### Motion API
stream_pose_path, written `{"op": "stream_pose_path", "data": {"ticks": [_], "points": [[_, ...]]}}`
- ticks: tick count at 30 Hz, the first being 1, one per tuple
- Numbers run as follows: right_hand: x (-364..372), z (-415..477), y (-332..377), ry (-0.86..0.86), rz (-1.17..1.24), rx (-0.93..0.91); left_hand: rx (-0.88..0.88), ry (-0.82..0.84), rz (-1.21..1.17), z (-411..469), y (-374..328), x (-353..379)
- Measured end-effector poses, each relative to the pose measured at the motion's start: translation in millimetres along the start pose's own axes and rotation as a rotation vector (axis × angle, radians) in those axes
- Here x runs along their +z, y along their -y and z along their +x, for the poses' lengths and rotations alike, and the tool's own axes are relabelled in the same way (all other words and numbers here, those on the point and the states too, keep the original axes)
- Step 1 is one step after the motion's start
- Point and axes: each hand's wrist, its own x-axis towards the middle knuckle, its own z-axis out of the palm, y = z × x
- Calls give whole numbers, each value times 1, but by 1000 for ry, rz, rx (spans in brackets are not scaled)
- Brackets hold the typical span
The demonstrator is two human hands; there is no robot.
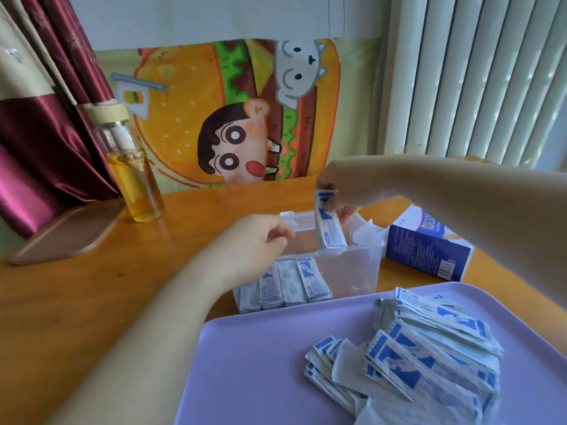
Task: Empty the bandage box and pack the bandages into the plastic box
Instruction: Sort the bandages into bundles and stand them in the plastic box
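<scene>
Nearest, on the right half of the lilac tray [260, 363], lies the loose pile of bandages [429, 348], fanned and overlapping. A careless grab there could slide several off the tray's right edge.

Just beyond the tray stands the clear plastic box [352, 271]. A short row of bandages [285, 286] stands on end against its near wall, at the left. Nothing braces that row on its right side, so a knock from the incoming bundle would probably tip it flat.

The left hand [254, 240] sits at the box's left wall with its fingers curled towards the rim. Whether they actually grip the rim I cannot tell. If they do not, the light box may skid when pushed.

The right hand [346, 185] reaches in from the right above the box and pinches a small bundle of bandages [329, 228] by its upper end. The bundle hangs below the fingers, tilted, and its lower end looks level with the near rim, apparently not yet inside. Held only at one end, the strips could splay or catch on that rim.

The blue bandage box [426, 246] lies on its side just right of the plastic box, well clear of both hands.

Farther left on the wooden table [76, 302] stand a glass bottle [135, 167] of yellow liquid and a brown board [64, 234]. A cartoon cloth [230, 118] hangs behind.
</scene>
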Motion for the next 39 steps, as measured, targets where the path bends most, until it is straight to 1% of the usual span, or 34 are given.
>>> {"op": "stream_pose_path", "data": {"ticks": [3,7,10,13,16,22,26,29,31,35,39], "points": [[7,12,8,142,-7,64,-28,140,119,12,-8,-1],[18,21,11,264,-50,158,-121,359,146,31,-23,-4],[23,26,9,318,-110,220,-164,442,148,42,-28,0],[27,29,6,319,-149,241,-222,520,80,50,-24,4],[32,29,2,320,-150,241,-222,546,57,55,-19,7],[44,32,-1,334,-103,238,-217,608,98,62,-14,13],[48,28,2,246,-222,159,-201,642,118,64,-11,16],[54,25,4,278,-375,142,-203,664,137,65,-8,20],[55,25,4,285,-426,130,-205,662,149,66,-6,22],[55,18,8,238,-482,85,-207,651,184,67,-3,22],[57,14,9,239,-519,64,-199,641,181,68,-4,23]]}}
